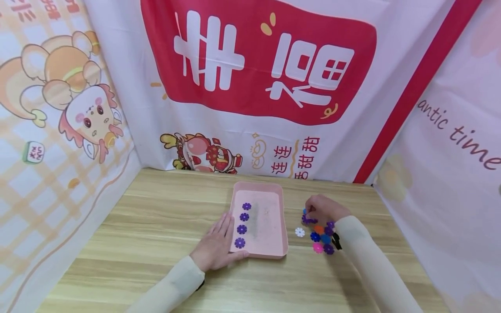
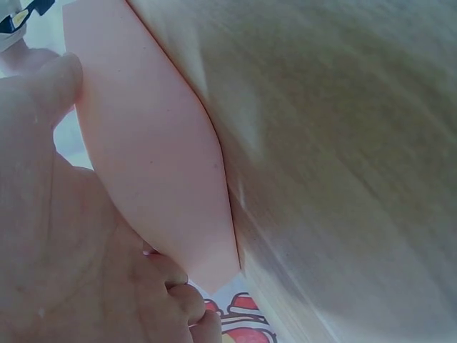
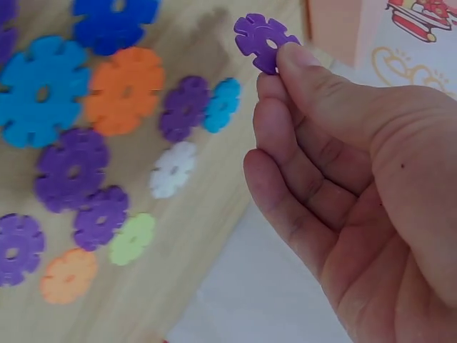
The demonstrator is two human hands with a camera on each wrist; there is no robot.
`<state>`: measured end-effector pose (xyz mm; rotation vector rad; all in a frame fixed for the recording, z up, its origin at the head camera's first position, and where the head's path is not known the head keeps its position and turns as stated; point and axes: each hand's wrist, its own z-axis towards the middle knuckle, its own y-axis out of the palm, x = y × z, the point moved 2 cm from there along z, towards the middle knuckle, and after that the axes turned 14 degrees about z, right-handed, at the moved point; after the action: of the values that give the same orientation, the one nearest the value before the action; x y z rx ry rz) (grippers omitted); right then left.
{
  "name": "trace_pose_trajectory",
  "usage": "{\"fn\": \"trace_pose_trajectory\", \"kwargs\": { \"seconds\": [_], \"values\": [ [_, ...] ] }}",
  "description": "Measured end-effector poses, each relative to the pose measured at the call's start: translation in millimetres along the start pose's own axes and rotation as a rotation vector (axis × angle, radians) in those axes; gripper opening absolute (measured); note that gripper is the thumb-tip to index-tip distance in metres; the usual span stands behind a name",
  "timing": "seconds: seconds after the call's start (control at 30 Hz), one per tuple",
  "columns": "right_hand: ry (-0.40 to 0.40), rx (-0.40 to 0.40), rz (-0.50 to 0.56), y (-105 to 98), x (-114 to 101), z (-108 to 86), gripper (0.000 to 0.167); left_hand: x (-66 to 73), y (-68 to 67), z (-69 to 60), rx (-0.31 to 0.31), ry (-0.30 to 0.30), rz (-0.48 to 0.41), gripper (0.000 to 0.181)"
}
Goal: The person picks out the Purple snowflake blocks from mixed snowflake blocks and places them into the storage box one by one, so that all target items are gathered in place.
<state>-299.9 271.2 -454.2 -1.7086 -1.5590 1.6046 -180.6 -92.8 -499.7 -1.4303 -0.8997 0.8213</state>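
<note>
The pink tray holds several purple flower-shaped discs in a column along its left side. My left hand lies against the tray's lower left corner, fingers along the left wall and thumb at the near edge; the left wrist view shows the hand at the tray wall. Right of the tray, my right hand is over the loose pieces. Seen from the right wrist, the hand pinches a purple disc between thumb and index finger, above the table.
Loose discs lie right of the tray: white, orange, pink, blue and purple among them. Printed cloths stand behind the wooden table and on both sides.
</note>
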Motion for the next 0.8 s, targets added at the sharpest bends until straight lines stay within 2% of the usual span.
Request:
{"fn": "trace_pose_trajectory", "kwargs": {
  "seconds": [0.2, 0.33, 0.6, 0.8],
  "values": [
    [-0.050, 0.000, -0.038, -13, -15, 11.2, 0.011, 1.3, -4.6, -1.1, 0.015, 0.010, -0.008, 0.116],
    [-0.074, 0.011, -0.020, -22, -28, 20.0, 0.012, 0.9, -6.7, -1.6, 0.031, 0.008, -0.002, 0.116],
    [-0.114, 0.069, -0.014, -33, -61, 39.9, 0.011, -1.0, -2.5, -0.3, 0.019, 0.005, 0.009, 0.118],
    [-0.219, 0.114, -0.025, -33, -87, 61.2, 0.012, 0.0, -1.2, 0.6, 0.007, -0.002, 0.000, 0.118]
  ]
}}
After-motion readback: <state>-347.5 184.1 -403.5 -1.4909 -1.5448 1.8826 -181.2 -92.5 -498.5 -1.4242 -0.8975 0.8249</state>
